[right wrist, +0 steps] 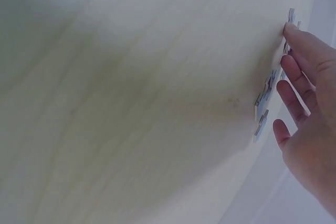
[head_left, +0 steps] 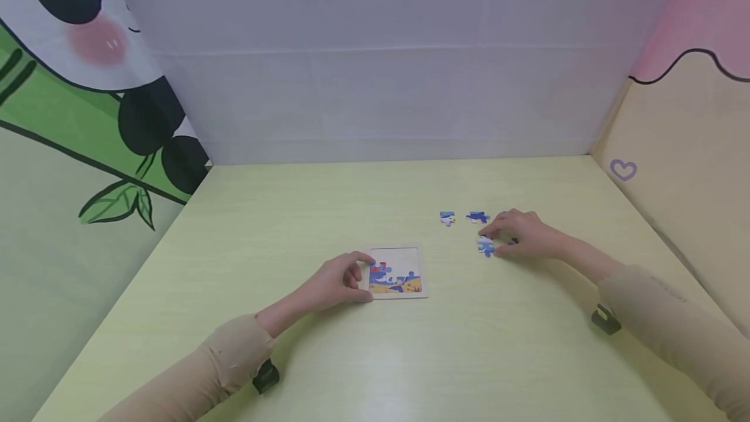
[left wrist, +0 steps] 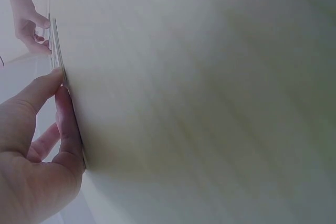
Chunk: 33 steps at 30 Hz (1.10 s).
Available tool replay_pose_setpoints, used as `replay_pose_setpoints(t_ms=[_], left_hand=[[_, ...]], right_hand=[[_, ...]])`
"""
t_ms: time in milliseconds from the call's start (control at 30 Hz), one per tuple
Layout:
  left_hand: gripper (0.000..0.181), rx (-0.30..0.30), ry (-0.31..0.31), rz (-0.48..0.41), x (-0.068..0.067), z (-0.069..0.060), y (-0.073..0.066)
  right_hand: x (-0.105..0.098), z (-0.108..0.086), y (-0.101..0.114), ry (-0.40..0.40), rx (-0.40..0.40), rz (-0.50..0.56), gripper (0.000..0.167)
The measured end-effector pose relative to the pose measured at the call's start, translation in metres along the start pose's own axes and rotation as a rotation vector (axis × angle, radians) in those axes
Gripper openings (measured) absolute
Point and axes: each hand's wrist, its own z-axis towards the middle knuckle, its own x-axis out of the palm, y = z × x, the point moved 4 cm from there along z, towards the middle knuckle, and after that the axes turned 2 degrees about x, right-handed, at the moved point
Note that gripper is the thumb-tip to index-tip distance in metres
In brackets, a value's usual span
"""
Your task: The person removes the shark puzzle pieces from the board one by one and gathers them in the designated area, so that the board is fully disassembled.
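Inspected item: one flat, knobbed jigsaw piece point(head_left: 486, 247), printed blue and white, at the tabletop, pinched between thumb and forefinger of the right hand point(head_left: 524, 236). Other loose pieces point(head_left: 478, 217) lie just beyond and beside that hand. To their left, a thin, square, pale-rimmed puzzle tray point(head_left: 404, 258), lower part filled, its left edge gripped by the left hand point(head_left: 334, 283). Table point(head_left: 234, 226): smooth, pale yellow, faintly grained. Backdrop point(head_left: 381, 90): creased, whitish cloth

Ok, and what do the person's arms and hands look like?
A long beige left sleeve and matching right sleeve, the latter with a faint, unreadable marking. A small black device shows near each cuff. The left hand and right hand are ungloved.
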Motion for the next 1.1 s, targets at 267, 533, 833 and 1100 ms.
replay_pose_setpoints(t_ms=[267, 533, 833, 1100], left_hand=[[0.061, 0.002, -0.002, -0.005, -0.001, 0.0, -0.001], [0.061, 0.0, 0.001, -0.001, 0.001, 0.001, 0.0], [0.066, -0.012, -0.003, -0.016, 0.001, 0.001, 0.0], [0.084, -0.031, -0.012, -0.031, 0.001, 0.002, 0.002]], right_hand=[[-0.002, 0.0, 0.003, 0.005, 0.016, 0.015, 0.041], [0.0, 0.0, 0.006, -0.014, 0.016, -0.01, 0.043], [0.004, 0.006, 0.025, -0.127, -0.011, 0.017, 0.041], [0.015, 0.025, 0.06, -0.185, -0.02, 0.083, 0.043]])
